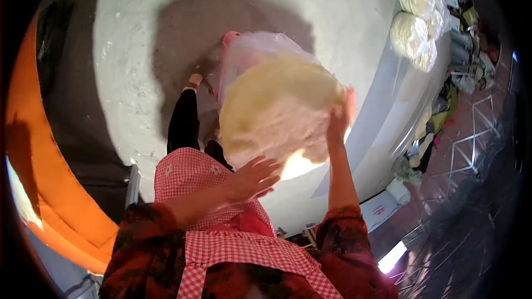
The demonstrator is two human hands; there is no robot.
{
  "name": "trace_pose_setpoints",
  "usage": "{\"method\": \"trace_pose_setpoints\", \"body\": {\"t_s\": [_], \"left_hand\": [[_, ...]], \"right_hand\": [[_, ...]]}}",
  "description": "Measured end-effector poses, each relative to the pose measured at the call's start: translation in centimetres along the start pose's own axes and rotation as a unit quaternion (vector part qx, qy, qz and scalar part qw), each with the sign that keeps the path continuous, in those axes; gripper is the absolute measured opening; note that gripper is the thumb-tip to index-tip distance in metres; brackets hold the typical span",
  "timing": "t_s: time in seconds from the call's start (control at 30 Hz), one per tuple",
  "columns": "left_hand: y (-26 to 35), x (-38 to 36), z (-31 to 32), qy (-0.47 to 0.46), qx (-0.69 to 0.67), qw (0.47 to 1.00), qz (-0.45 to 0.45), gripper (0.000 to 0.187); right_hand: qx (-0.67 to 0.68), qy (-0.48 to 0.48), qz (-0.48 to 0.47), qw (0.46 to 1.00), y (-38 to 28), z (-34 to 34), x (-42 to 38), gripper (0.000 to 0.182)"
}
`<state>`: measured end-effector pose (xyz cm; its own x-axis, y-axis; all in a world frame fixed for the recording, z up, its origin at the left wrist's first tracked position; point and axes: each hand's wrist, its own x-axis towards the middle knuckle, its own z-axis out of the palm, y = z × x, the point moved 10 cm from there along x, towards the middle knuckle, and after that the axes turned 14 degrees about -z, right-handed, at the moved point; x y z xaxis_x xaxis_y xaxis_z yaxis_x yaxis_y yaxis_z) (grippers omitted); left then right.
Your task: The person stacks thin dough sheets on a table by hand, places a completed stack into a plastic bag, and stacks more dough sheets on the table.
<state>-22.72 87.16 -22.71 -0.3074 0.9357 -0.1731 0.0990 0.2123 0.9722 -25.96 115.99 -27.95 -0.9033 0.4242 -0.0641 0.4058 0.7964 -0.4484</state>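
A large round, pale yellow flat piece (277, 111), like a big flatbread or dough sheet, is raised in front of me. My right hand (341, 116) grips its right edge, with the thumb on the near face and the fingers around the rim. Close to its lower edge is my left hand (252, 180), fingers stretched out and holding nothing. Bright light catches the lower right part of the piece. Behind it shows a clear plastic bag with pink parts (266, 43), partly hidden by the round piece.
Below me spreads a grey concrete floor (133, 77). An orange surface (61, 188) curves along the left. At the upper right stand white bundles in clear plastic (415, 27). Mixed clutter (465, 66) and a white box (382, 207) lie farther right.
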Motion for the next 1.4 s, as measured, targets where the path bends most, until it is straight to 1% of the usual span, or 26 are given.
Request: {"method": "trace_pose_setpoints", "body": {"t_s": [0.03, 0.07, 0.1, 0.13, 0.17, 0.2, 0.27, 0.33, 0.37, 0.4, 0.43, 0.5, 0.57, 0.6, 0.67, 0.7, 0.77, 0.87, 0.9, 0.97, 1.1, 1.2, 1.27, 1.3, 1.37, 1.4], "left_hand": [[0.1, -1.2, -4.9, 0.123, -0.006, 0.992, -0.023, 0.039], [-2.8, -2.1, -8.1, 0.220, -0.070, 0.965, -0.121, 0.040], [-5.8, -3.9, -10.9, 0.318, -0.153, 0.914, -0.202, 0.041], [-11.0, -4.5, -10.2, 0.322, -0.275, 0.860, -0.285, 0.046], [-16.1, -5.7, -9.2, 0.346, -0.415, 0.764, -0.353, 0.051], [-20.5, -7.1, -7.9, 0.387, -0.527, 0.644, -0.398, 0.056], [-20.6, -4.4, -6.2, 0.304, -0.577, 0.644, -0.400, 0.063], [-19.7, -1.8, -3.7, 0.215, -0.618, 0.638, -0.406, 0.071], [-19.5, -1.5, -3.3, 0.207, -0.633, 0.624, -0.408, 0.072], [-19.3, -1.5, -2.9, 0.200, -0.647, 0.610, -0.411, 0.074], [-18.8, -1.5, -2.9, 0.192, -0.660, 0.596, -0.415, 0.076], [-18.0, -1.3, -3.4, 0.164, -0.665, 0.592, -0.424, 0.078], [-18.5, -1.3, -3.3, 0.225, -0.619, 0.673, -0.337, 0.078], [-18.5, -1.7, -2.8, 0.226, -0.614, 0.674, -0.344, 0.078], [-17.5, -1.5, -4.4, 0.231, -0.601, 0.682, -0.348, 0.079], [-16.6, -1.3, -4.8, 0.210, -0.629, 0.663, -0.347, 0.079], [-13.9, -1.2, -6.7, 0.166, -0.681, 0.624, -0.346, 0.079], [-16.3, -1.7, -4.1, 0.163, -0.688, 0.602, -0.372, 0.077], [-16.7, -1.8, -3.2, 0.153, -0.703, 0.595, -0.359, 0.076], [-16.9, -1.1, -2.2, 0.129, -0.735, 0.577, -0.331, 0.075], [-17.2, -1.0, -1.8, 0.169, -0.729, 0.573, -0.335, 0.074], [-17.4, -1.6, -3.1, 0.186, -0.723, 0.566, -0.351, 0.071], [-18.2, -2.1, -4.7, 0.186, -0.729, 0.567, -0.336, 0.072], [-18.1, -2.5, -5.3, 0.221, -0.701, 0.586, -0.342, 0.073], [-14.8, -3.2, -9.5, 0.284, -0.637, 0.623, -0.355, 0.075], [-18.2, -2.8, -5.5, 0.272, -0.582, 0.681, -0.351, 0.067]], "right_hand": [[0.202, 0.119, 0.124, 0.964, 1.6, -2.2, -2.2, 0.050], [0.154, 0.136, 0.098, 0.974, 2.2, -4.9, -4.1, 0.048], [0.141, 0.149, 0.200, 0.958, 6.5, -5.9, -8.1, 0.055], [0.204, 0.173, 0.326, 0.907, 10.6, -5.6, -12.6, 0.069], [0.277, 0.148, 0.430, 0.846, 12.5, -4.0, -16.7, 0.076], [0.429, 0.106, 0.504, 0.742, 17.9, -1.0, -22.5, 0.076], [0.486, 0.107, 0.607, 0.620, 11.3, 1.6, -23.7, 0.068], [0.550, 0.075, 0.544, 0.629, 10.1, 4.3, -21.5, 0.062], [0.580, 0.059, 0.514, 0.629, 9.8, 5.4, -20.7, 0.059], [0.606, 0.081, 0.539, 0.580, 11.0, 6.4, -21.4, 0.050], [0.618, 0.065, 0.533, 0.575, 11.0, 6.4, -21.5, 0.049], [0.644, 0.032, 0.514, 0.567, 10.9, 6.5, -21.2, 0.047], [0.653, 0.032, 0.511, 0.558, 8.4, 6.5, -19.2, 0.045], [0.656, 0.035, 0.511, 0.555, 7.3, 5.9, -18.8, 0.045], [0.626, 0.041, 0.502, 0.595, 8.8, 5.8, -19.1, 0.045], [0.610, 0.045, 0.498, 0.615, 9.8, 5.2, -19.4, 0.046], [0.618, 0.037, 0.470, 0.629, 7.5, 4.1, -18.4, 0.046], [0.631, -0.003, 0.427, 0.647, 8.1, 5.5, -16.4, 0.047], [0.629, -0.017, 0.422, 0.653, 9.0, 5.6, -17.2, 0.047], [0.634, -0.009, 0.438, 0.637, 9.9, 6.1, -18.1, 0.048], [0.667, -0.014, 0.455, 0.589, 9.2, 6.8, -18.0, 0.051], [0.633, 0.001, 0.446, 0.633, 9.2, 5.9, -17.9, 0.054], [0.637, 0.044, 0.452, 0.624, 8.1, 4.5, -18.0, 0.053], [0.639, 0.064, 0.453, 0.619, 7.8, 4.0, -17.7, 0.052], [0.643, 0.065, 0.485, 0.589, 7.9, 3.3, -17.8, 0.059], [0.643, 0.063, 0.503, 0.573, 7.8, 3.1, -18.0, 0.062]]}}
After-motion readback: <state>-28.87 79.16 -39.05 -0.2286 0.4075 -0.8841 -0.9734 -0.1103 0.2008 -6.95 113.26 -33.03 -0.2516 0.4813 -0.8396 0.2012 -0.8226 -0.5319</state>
